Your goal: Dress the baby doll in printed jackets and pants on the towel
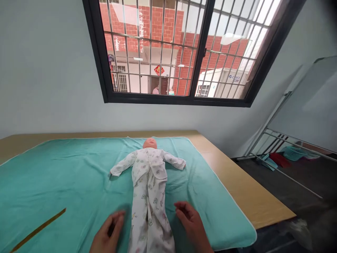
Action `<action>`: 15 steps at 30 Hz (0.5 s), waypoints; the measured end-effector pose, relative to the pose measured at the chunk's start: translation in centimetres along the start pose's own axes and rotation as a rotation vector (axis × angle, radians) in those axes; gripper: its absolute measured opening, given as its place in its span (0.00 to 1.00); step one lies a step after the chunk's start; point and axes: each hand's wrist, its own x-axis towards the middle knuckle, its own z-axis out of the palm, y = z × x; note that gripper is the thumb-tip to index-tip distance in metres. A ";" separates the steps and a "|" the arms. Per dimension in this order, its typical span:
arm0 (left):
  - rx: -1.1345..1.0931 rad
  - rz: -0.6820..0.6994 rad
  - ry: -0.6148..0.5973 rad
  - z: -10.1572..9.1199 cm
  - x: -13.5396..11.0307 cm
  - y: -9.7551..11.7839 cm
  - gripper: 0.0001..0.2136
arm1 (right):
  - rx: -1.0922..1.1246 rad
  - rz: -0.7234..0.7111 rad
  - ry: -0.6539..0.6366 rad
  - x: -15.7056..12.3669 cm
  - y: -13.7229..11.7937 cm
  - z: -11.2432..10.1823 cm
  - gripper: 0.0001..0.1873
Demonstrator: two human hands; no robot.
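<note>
A baby doll [150, 143] lies on its back, face up, on a teal cloth [79, 168], its arms spread out to both sides. It wears a white printed pajama top [150, 163] with front buttons and matching long pajama pants [149, 207]. Beside the left edge of the pants is my left hand [109, 230], loosely curled with thumb and fingers a little apart and nothing between them. My right hand [192, 223] hovers by the other side of the pants, half curled and holding nothing. Neither hand appears to touch the clothes.
The cloth covers much of a wooden table [237, 182]. A brown strip [39, 228] lies on the cloth at the lower left. Behind stands a wall with a barred window [168, 98]. At right, a metal rack [289, 138] stands near basins [293, 153] on the floor.
</note>
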 end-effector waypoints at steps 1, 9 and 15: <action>-0.020 0.005 -0.006 0.4 0.6 0.6 0.29 | -0.029 0.000 0.008 0.2 -0.2 0.6 0.24; 0.088 0.260 0.039 5.4 2.6 2.1 0.29 | -0.373 -0.349 -0.147 0.6 -0.9 5.3 0.30; 0.125 0.272 0.050 5.5 1.9 1.4 0.27 | -0.481 -0.367 -0.165 0.1 -1.1 5.2 0.30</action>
